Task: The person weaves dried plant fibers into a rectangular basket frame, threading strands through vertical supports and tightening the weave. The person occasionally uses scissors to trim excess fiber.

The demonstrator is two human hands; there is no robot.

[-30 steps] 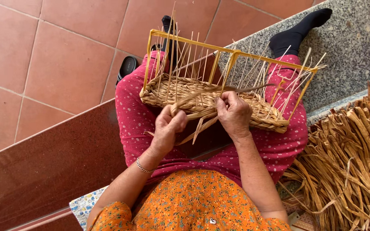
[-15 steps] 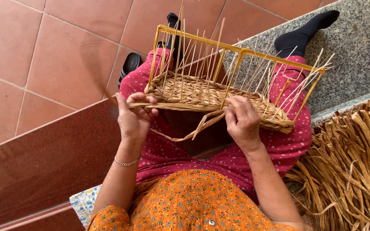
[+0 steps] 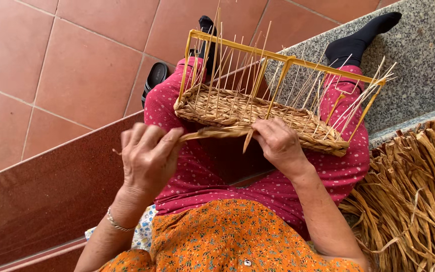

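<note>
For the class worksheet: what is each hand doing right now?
Left hand: closed on a straw strand.
Right hand: pinching the same strand at the woven basket.

- Left of the left hand [image 3: 147, 156], open air above the red tile floor [image 3: 66, 65].
- Just beyond the right hand [image 3: 278, 143], the woven basket [image 3: 258, 113] and its upright sticks [image 3: 237, 65] inside a yellow frame [image 3: 278, 55] block the way.
- Right of that hand, a heap of dried straw strips [image 3: 419, 191] crowds the ledge.

You will find a black sandal [image 3: 155, 76] on terracotta floor tiles [image 3: 66, 65] beyond the left hand. A granite ledge [image 3: 419, 55] lies beyond the right hand.
</note>
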